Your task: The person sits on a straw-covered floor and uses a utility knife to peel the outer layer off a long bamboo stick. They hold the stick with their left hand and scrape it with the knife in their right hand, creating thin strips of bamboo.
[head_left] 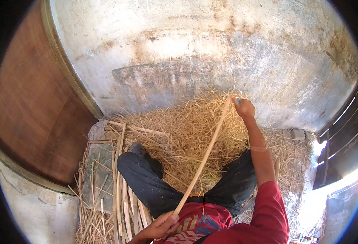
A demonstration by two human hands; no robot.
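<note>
A long pale bamboo strip (205, 156) runs diagonally from my lap up to the right. My left hand (162, 226) grips its lower end near my red shirt. My right hand (243, 107) is stretched out ahead and closed on its upper end, with a small blue-handled tool in the fingers. I sit cross-legged in dark trousers (154, 183) on a heap of thin bamboo shavings (179, 126).
Several flat bamboo strips (124, 191) lie on the floor to my left. A stained concrete wall (211, 49) stands ahead, a brown wooden door (36, 110) on the left, and a dark slatted door (341, 150) on the right.
</note>
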